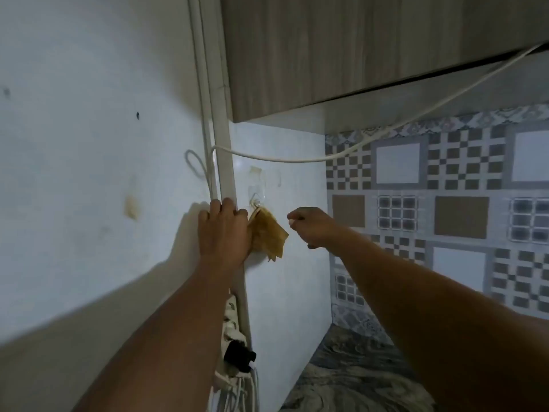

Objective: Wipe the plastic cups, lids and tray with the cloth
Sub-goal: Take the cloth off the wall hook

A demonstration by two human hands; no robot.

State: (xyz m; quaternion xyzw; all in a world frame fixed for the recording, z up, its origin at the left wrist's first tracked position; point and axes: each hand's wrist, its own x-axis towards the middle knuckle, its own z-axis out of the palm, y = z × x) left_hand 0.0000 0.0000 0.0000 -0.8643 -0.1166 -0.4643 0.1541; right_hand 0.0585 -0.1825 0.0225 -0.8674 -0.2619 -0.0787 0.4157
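A white wall [89, 144] bears a yellowish stain [131, 207] and small dark marks. White trunking [221, 144] runs down it, just left of a wood-grain cabinet [356, 49]. A white cable [297, 160] sags from under the cabinet across to the trunking. A clear hook [256, 197] sticks to the wall right of the trunking. Lower down hangs a power strip [233, 319] with a black plug [239, 353] in it. Patterned tiles [445, 203] rise from the back edge of the dark swirled tabletop [350, 379].

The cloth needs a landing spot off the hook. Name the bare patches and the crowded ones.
Bare: the visible grey marbled countertop, between the white wall panel and the patterned tile backsplash. Also the wall between the yellow cloth and the right hand. Crowded: the white power strip with black plug, under the left forearm.
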